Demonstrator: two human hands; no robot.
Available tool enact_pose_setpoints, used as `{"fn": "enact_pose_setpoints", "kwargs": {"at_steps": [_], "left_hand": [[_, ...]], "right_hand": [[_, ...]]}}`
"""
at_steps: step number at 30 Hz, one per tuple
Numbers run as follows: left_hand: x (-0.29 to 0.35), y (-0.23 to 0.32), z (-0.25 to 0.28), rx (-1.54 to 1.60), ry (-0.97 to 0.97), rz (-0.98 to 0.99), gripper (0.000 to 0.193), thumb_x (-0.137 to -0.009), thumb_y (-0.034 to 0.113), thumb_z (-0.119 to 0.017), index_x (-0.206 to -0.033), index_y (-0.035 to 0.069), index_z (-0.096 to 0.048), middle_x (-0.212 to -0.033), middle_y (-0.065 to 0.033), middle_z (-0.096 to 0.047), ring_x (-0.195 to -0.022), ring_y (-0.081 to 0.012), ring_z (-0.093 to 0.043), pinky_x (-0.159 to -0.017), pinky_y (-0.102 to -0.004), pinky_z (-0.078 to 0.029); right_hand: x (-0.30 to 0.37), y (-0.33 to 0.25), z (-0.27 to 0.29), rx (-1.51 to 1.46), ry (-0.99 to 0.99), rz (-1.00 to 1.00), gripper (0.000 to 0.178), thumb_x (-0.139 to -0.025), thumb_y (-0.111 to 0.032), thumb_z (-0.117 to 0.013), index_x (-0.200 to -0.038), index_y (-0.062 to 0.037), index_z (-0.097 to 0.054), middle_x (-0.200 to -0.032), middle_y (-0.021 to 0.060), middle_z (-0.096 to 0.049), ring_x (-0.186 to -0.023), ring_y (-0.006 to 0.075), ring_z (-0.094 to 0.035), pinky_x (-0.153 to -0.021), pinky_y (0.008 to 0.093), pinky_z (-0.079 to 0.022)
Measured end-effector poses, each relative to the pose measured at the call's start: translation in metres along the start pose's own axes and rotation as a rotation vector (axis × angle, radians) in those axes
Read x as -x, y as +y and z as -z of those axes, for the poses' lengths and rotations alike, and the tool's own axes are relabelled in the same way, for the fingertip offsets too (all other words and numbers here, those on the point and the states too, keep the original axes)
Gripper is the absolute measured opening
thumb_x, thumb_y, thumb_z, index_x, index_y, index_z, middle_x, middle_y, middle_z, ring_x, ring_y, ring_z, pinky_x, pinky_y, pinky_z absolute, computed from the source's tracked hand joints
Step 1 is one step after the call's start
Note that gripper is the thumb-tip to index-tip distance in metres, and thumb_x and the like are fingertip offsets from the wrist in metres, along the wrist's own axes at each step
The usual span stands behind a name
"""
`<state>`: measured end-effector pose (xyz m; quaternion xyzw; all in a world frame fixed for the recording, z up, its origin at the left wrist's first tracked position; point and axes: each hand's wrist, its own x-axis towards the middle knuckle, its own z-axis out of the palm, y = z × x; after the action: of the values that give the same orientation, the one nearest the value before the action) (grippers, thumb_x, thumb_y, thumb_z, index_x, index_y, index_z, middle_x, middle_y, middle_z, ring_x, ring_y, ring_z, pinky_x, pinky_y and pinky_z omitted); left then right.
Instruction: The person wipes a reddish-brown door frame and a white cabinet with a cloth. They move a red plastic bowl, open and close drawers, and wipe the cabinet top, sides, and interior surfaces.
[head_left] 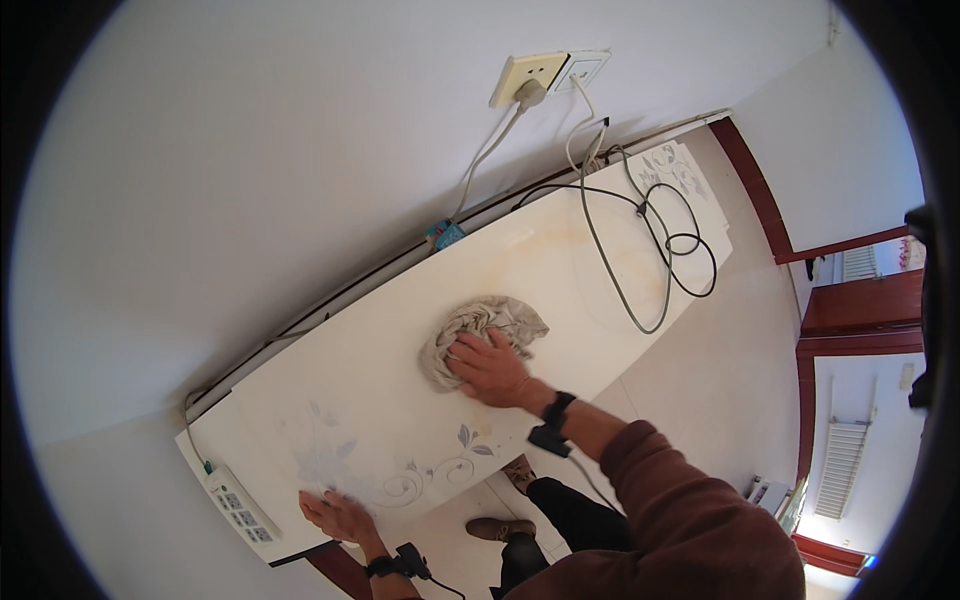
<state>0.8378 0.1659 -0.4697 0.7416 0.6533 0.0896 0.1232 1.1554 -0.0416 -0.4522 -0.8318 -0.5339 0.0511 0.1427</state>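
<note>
A crumpled grey-beige cloth (445,345) lies bunched on a long white cabinet top (380,370) with grey floral patterns. My right hand (490,372) presses down on the cloth, its fingers bent into the folds and holding it against the surface. Close to the front edge, my left hand (338,516) rests on the same top, with its fingers apart and nothing held. Each wrist wears a black strap with a small device and a cable.
Loose black cables (650,260) lie coiled across the far right of the top. A white power strip (240,505) sits at its left end. Behind, a plug (530,94) is in the wall socket. A small blue item (446,235) stands at the back edge. My shoes (500,530) show on the tiled floor.
</note>
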Motion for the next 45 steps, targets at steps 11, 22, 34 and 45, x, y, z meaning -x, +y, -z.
{"fn": "enact_pose_setpoints", "kwargs": {"at_steps": [11,22,34,45], "left_hand": [[-0.002,-0.008,-0.005,-0.055,0.03,-0.068,0.055,-0.094,0.034,-0.038,-0.14,0.004,-0.036,-0.135,-0.0199,-0.042,-0.118,-0.0384,-0.047,-0.094,-0.0454,-0.041],[-0.013,0.05,-0.039,-0.032,0.348,-0.62,0.061,-0.097,0.044,-0.038,-0.137,-0.002,-0.037,-0.139,-0.0218,-0.04,-0.126,-0.0364,-0.041,-0.101,-0.0471,-0.036],[0.005,0.315,-0.105,-0.263,-0.097,-0.149,0.06,-0.097,0.047,-0.033,-0.144,0.01,-0.027,-0.154,-0.003,-0.017,-0.138,-0.0422,-0.011,-0.107,-0.0577,-0.016],[0.006,0.322,-0.105,-0.282,-0.06,-0.141,0.066,-0.094,0.044,-0.043,-0.146,0.009,-0.023,-0.153,-0.0063,-0.018,-0.139,-0.0454,-0.008,-0.11,-0.0579,-0.013]], "right_hand": [[0.098,0.106,0.047,0.197,0.155,-0.463,0.047,-0.071,-0.026,-0.063,-0.113,-0.0077,-0.056,-0.133,0.0101,-0.047,-0.123,0.032,-0.041,-0.098,0.0578,-0.03],[0.094,0.107,0.05,0.141,0.157,-0.501,0.046,-0.07,-0.03,-0.063,-0.113,-0.0145,-0.058,-0.131,0.0066,-0.048,-0.124,0.0288,-0.041,-0.099,0.0558,-0.03],[0.092,0.107,0.055,0.11,0.153,-0.495,0.045,-0.07,-0.028,-0.064,-0.112,-0.0137,-0.059,-0.13,0.007,-0.049,-0.122,0.0295,-0.042,-0.098,0.0559,-0.03],[0.097,0.136,0.165,-0.412,0.124,-0.317,0.051,-0.066,-0.009,-0.072,-0.114,-0.007,-0.059,-0.123,0.0142,-0.055,-0.115,0.0339,-0.052,-0.095,0.047,-0.042]]}}
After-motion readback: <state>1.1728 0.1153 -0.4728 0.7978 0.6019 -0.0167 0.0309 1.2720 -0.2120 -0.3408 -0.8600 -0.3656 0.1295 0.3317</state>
